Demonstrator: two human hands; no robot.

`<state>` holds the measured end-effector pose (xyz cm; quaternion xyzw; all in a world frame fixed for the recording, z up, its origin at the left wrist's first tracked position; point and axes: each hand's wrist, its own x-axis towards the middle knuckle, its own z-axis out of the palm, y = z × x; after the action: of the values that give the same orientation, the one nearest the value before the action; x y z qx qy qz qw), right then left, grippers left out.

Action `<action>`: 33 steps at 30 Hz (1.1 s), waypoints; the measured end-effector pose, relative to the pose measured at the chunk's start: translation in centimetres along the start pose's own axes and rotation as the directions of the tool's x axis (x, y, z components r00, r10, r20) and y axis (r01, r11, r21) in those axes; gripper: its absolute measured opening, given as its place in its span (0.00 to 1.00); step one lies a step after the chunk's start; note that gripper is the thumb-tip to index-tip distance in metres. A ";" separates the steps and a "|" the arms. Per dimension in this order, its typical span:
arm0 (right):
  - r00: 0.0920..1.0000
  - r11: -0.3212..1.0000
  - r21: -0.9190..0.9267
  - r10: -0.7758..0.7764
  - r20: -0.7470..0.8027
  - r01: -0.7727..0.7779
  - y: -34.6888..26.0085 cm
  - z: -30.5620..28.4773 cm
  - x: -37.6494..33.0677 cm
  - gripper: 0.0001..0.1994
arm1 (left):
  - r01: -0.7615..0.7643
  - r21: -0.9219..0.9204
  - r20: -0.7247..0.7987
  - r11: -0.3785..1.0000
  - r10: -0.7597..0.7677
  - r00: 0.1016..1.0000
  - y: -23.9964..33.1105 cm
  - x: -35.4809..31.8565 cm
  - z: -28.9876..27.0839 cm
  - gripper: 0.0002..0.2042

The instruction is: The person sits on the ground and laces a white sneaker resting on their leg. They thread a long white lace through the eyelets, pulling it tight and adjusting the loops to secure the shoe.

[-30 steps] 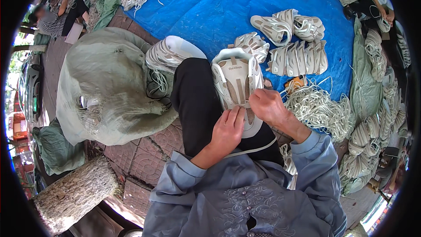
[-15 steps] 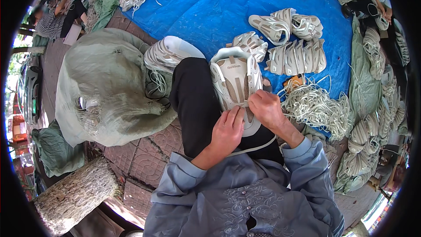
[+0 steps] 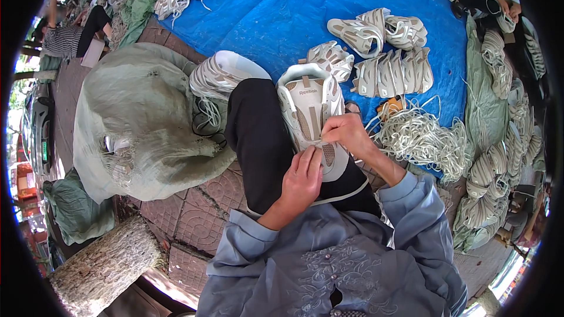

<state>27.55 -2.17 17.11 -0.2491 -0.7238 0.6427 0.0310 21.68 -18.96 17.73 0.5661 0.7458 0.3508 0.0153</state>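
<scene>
A white and beige sneaker upper (image 3: 309,108) rests across my lap, its heel opening facing away from me. My left hand (image 3: 302,179) is closed at the near left part of its lacing area, fingers together and thumb hidden. My right hand (image 3: 349,135) pinches a cream shoelace at the eyelets on the other side, close to my left fingertips. A short bit of lace shows between both hands. More of the cream shoelace (image 3: 345,195) trails over my dark trousers. What lies under my fingers is mostly hidden.
Nested shoe uppers (image 3: 395,73) lie on a blue tarp (image 3: 264,12), beside a heap of loose laces (image 3: 423,144). Another stack of uppers (image 3: 220,76) leans against a large pale sack (image 3: 141,123) at my left. A stone block (image 3: 108,264) stands near left. Other people sit farther off.
My right hand has shifted slightly left and up, its fingers now more curled over the eyelets. The trailing lace has moved across my thighs. My left hand stays nearly in place.
</scene>
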 end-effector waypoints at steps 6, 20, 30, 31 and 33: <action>0.785 0.523 -0.721 -0.617 0.047 0.455 -0.4 0.2 -0.5 0.01 | -0.056 0.002 -0.002 0.998 0.056 0.998 -0.4 -0.2 0.5 0.19; 0.937 0.881 -0.404 -0.323 -0.136 0.245 -1.5 2.0 -0.3 0.05 | 0.253 -0.253 -0.025 0.934 -0.268 0.963 -1.7 1.6 -1.5 0.10; 0.953 0.854 -0.477 -0.288 -0.094 0.211 -2.1 0.9 0.1 0.06 | -0.339 0.598 0.324 0.726 0.168 0.931 -2.0 5.9 -0.2 0.04; 0.943 0.816 -0.534 -0.319 -0.095 0.223 -1.9 0.9 0.1 0.06 | -0.338 0.592 0.340 0.732 0.154 0.928 -2.1 6.1 0.0 0.04; 0.950 0.849 -0.486 -0.294 -0.111 0.206 -1.8 0.9 0.1 0.06 | -0.297 0.520 0.356 0.801 0.113 0.928 -2.2 6.4 -0.2 0.04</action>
<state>26.54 -2.98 18.61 -0.2098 -0.8779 0.4137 0.1190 17.48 -13.85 19.05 0.6708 0.7375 0.0215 -0.0755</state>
